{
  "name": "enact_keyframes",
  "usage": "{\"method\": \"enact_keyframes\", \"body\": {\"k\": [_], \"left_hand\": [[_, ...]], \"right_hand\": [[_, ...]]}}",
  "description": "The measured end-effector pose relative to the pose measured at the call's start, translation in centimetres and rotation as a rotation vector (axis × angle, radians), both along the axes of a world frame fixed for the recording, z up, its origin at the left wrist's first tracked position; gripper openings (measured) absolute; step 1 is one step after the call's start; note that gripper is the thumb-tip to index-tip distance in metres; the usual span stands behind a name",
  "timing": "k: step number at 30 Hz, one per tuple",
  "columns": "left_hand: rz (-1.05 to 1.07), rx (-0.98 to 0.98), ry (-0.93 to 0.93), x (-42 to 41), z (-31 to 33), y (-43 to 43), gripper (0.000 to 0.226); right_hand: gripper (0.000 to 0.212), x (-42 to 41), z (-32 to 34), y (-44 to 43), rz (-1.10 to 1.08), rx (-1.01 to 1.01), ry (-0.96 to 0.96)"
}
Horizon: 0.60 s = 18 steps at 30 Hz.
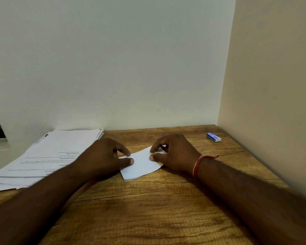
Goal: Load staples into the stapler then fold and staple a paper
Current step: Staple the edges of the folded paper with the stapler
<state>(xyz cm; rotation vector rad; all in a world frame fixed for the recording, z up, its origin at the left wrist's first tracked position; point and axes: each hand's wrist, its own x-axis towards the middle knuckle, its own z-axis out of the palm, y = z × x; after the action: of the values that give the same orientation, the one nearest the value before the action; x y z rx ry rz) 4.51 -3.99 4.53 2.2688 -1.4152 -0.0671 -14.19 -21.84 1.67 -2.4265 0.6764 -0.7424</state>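
Note:
A small folded white paper (142, 165) lies flat on the wooden table (148, 209), with a small staple mark near its lower left corner. My left hand (104, 156) rests on its left end, thumb and forefinger tips pressing it. My right hand (173, 152) holds its right end, thumb and forefinger pinching the edge. A small blue and white staple box (213, 137) sits at the back right of the table. No stapler is visible; a dark shape behind my right fingers cannot be made out.
A stack of printed sheets (48, 156) lies at the left, overhanging the table edge beside my left forearm. A white wall stands behind the table and a beige panel (272, 85) closes its right side. A red thread bracelet circles my right wrist.

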Motion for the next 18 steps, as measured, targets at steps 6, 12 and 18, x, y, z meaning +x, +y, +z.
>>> {"method": "enact_keyframes", "body": {"k": [6, 12, 18], "left_hand": [[-0.127, -0.055, -0.053, 0.4, -1.3, -0.2, 0.023], [-0.330, 0.253, -0.154, -1.2, -1.6, 0.0, 0.064], [-0.373, 0.459, -0.171, -2.3, -1.8, 0.0, 0.083]], "right_hand": [[0.023, -0.2, 0.4, 0.7, -0.036, -0.048, 0.086], [0.019, -1.4, 0.9, -0.7, -0.238, -0.143, -0.044], [0.052, -2.0, 1.0, -3.8, -0.338, 0.065, 0.016]]}}
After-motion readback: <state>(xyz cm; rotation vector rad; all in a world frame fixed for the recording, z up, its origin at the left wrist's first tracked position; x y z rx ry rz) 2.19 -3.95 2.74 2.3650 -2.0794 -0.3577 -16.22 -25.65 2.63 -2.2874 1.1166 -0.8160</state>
